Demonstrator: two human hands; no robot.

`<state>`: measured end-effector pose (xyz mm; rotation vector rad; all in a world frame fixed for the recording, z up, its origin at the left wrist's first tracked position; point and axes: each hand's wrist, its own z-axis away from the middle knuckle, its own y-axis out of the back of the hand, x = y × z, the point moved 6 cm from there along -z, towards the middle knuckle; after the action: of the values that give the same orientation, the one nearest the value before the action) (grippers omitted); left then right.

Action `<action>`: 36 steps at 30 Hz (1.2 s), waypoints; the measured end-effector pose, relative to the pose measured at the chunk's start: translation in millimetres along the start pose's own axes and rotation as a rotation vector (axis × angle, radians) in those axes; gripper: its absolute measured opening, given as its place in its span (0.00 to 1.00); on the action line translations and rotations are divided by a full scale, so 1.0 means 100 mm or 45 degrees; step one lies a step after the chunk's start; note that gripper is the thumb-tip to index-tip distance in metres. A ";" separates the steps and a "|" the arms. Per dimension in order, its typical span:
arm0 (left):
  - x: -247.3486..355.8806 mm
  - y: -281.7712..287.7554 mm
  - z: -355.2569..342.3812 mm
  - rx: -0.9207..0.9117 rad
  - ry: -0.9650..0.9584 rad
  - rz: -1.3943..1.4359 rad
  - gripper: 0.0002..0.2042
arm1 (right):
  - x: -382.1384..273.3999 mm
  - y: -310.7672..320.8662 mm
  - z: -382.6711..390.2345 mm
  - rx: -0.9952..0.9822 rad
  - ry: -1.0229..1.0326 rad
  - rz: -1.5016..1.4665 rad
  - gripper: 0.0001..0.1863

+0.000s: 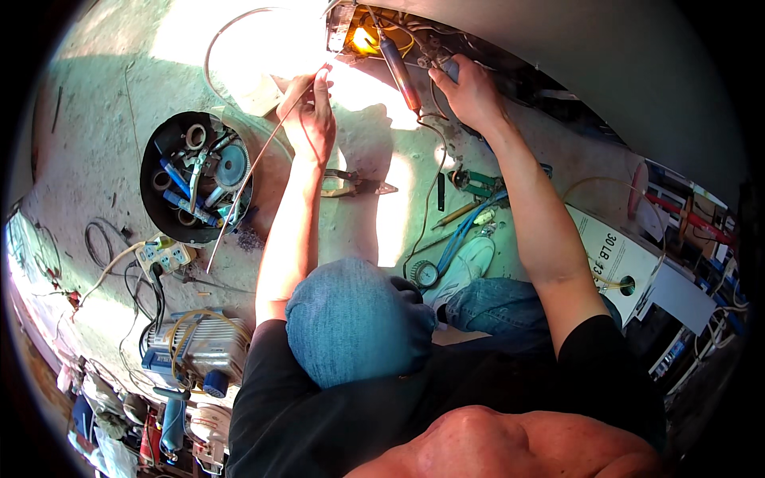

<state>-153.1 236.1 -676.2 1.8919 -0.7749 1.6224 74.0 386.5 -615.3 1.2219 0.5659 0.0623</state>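
My left hand (307, 119) is closed around a long thin metal rod (252, 171), which slants down from the fingers toward the tool bucket. My right hand (472, 94) grips a grey-blue handle (452, 70) with a metal valve fitting at its top, like a torch handle. Left of it hangs a copper-coloured cylinder (400, 73) with thin tubes at both ends. An orange glow (365, 40) shows among the tubes and wires in the opening at the top. Strong light washes out the area just above my left hand.
A black bucket (151, 203) of tools and tape rolls stands at left. Pliers (343, 191) lie between my arms. A gauge (424, 275) with blue hoses is by my shoe. A power strip (165, 256), a pump (203, 344) and a white box (610, 255) stand around me.
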 end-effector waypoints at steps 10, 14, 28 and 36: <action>-0.01 -0.01 -0.01 -0.065 0.026 -0.042 0.14 | 0.06 -0.03 -0.02 0.039 0.034 -0.007 0.29; 0.00 0.01 -0.01 -0.045 0.015 -0.018 0.14 | 0.05 -0.02 -0.01 0.062 0.023 -0.042 0.29; 0.03 0.03 0.04 -0.013 0.014 0.031 0.10 | 0.00 0.01 0.00 0.154 0.097 0.002 0.30; 0.01 0.02 0.03 -0.052 -0.006 -0.037 0.14 | -0.01 0.03 0.01 0.106 0.074 0.031 0.24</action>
<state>-152.7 232.6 -675.4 1.8704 -0.7726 1.5736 74.6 386.7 -612.1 1.3111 0.6093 0.0960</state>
